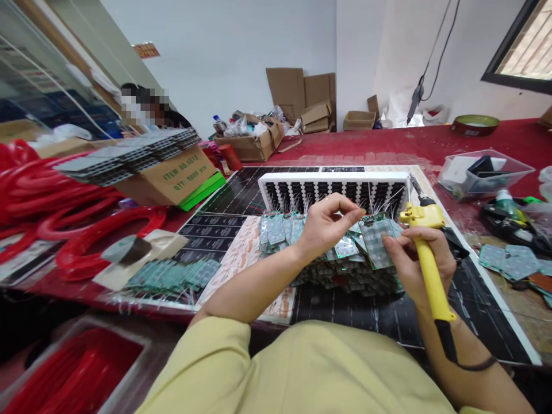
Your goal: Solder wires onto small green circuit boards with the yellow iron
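My right hand point(425, 267) is wrapped round a yellow soldering iron point(432, 279), its metal tip pointing up and away. The thumb and fingertips of that hand also touch the edge of a green circuit board point(379, 244). My left hand point(330, 224) is closed in a pinch just above the boards; what lies between its fingertips is too small to make out. Thin white wires rise near them. A pile of circuit boards point(366, 282) sits below both hands, wired to black parts in a white foam rack point(336, 177).
More circuit boards lie at the left point(172, 276) and right point(509, 261). Red tubing coils point(107, 230) and a carton point(168, 175) stand left. A clear plastic box point(485, 175) is at the right. A person point(172, 118) sits behind the carton. A tool point(415, 100) hangs from a cord.
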`<action>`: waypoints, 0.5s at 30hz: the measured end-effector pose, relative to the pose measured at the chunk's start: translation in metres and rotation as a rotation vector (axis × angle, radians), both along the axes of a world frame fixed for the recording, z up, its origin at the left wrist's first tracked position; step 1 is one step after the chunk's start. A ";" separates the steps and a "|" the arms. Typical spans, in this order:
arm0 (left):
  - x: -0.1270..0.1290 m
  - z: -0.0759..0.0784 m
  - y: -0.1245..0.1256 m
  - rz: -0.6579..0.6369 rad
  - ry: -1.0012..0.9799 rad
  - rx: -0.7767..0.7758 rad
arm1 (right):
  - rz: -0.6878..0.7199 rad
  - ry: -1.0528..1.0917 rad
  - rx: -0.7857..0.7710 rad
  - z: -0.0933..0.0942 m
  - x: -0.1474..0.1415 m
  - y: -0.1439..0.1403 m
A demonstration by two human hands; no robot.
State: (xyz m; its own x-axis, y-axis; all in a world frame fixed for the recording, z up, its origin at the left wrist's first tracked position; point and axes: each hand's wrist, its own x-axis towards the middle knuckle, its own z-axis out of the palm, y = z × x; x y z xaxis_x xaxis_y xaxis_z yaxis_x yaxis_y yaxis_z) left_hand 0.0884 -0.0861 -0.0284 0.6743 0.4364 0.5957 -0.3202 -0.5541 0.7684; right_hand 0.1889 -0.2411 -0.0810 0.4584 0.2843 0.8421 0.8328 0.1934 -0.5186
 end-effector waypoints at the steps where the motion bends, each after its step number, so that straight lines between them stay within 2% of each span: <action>1: -0.005 0.000 0.001 -0.020 -0.044 0.147 | 0.003 -0.001 -0.004 0.000 0.001 -0.001; 3: -0.015 0.004 0.005 -0.068 -0.109 0.359 | 0.013 -0.009 -0.022 0.000 0.001 -0.003; 4: -0.019 0.008 0.008 -0.053 -0.119 0.374 | 0.019 -0.017 -0.032 0.000 0.002 -0.005; 7: -0.023 0.023 0.017 0.052 0.025 0.160 | 0.031 -0.061 -0.051 0.002 0.000 -0.008; 8: -0.022 0.028 0.019 0.036 0.110 0.097 | 0.032 -0.083 -0.054 0.004 -0.001 -0.008; 10: -0.017 0.035 0.018 -0.078 0.230 0.056 | 0.028 -0.132 -0.061 0.007 -0.004 -0.008; 12: -0.010 0.037 0.014 -0.143 0.224 0.042 | 0.026 -0.188 -0.074 0.011 -0.006 -0.006; 15: -0.005 0.033 0.005 -0.148 0.186 -0.053 | 0.034 -0.266 -0.090 0.013 -0.008 -0.002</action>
